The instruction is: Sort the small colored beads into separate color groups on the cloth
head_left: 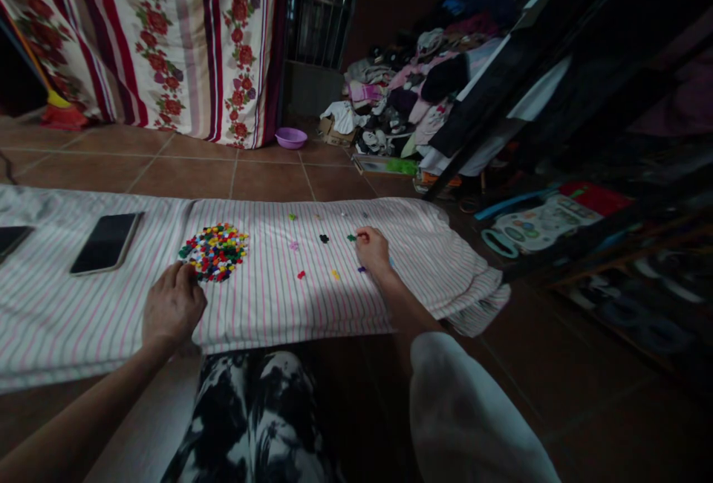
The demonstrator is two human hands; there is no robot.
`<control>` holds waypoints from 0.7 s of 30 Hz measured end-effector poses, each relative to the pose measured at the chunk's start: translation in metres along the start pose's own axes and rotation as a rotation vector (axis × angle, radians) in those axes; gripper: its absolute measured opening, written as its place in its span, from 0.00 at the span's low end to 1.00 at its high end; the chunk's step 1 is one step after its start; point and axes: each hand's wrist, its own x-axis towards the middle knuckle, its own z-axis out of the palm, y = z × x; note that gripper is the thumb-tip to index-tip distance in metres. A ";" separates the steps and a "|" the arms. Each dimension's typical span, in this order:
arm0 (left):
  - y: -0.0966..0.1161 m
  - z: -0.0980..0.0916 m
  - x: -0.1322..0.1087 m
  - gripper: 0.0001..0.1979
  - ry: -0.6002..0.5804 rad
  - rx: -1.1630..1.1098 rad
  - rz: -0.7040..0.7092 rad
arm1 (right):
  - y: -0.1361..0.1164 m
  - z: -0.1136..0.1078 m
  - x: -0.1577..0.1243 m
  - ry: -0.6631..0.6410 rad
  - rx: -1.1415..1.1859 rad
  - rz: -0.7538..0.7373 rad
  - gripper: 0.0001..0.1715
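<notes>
A pile of small colourful beads (215, 251) lies on a pink-and-white striped cloth (278, 305) spread over the tiled floor. My left hand (172, 306) rests on the cloth just beside the pile's near left edge, fingers curled under. My right hand (372, 249) reaches further right, its fingertips pinched at a small green bead (350, 237). A few single beads are scattered between the hands: a black one (324, 238), a red one (301, 274), a yellow one (335, 273).
Two dark phones (105, 242) (12, 238) lie on the cloth at left. A floral curtain (167, 37), a purple bowl (290, 138) and a heap of clothes (412, 89) stand behind. Toys (535, 224) and dark shelving fill the right. My knees are in the foreground.
</notes>
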 end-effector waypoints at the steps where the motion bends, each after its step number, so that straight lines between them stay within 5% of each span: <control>1: 0.000 0.000 0.000 0.18 -0.003 0.001 0.000 | 0.011 -0.005 0.003 0.007 -0.033 0.053 0.16; 8: -0.001 0.002 -0.001 0.19 0.008 -0.040 -0.016 | 0.041 -0.015 0.016 -0.057 -0.232 0.372 0.17; 21: -0.003 0.006 -0.003 0.20 -0.014 -0.042 -0.018 | 0.042 -0.002 0.030 -0.175 -0.418 0.341 0.17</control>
